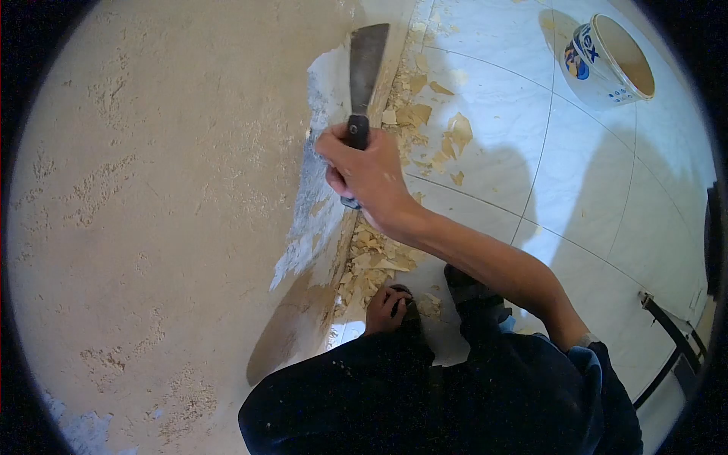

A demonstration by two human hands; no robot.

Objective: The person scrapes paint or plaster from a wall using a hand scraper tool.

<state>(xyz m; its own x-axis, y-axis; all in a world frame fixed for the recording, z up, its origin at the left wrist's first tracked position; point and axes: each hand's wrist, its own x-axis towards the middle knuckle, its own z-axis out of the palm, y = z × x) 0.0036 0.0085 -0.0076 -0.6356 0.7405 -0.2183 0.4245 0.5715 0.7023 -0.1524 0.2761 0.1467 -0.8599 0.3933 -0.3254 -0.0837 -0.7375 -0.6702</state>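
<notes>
My right hand [371,167] is closed round the dark handle of a scraper [368,72]. Its broad, worn metal blade points up and away, next to a bare grey strip [307,197] on the beige wall [182,189]. What looks like my left hand [385,309] is low down by the dark shoe at the wall's foot. Its fingers are small and partly hidden, so I cannot make out their grip. Flakes of peeled coating [371,262] lie heaped along the base of the wall.
A white paint bucket [595,64], tilted in the view, stands at the far right on pale floor tiles [485,91]. Loose larger flakes [456,133] are scattered between the wall and the bucket. A dark metal frame [671,334] is at the right edge.
</notes>
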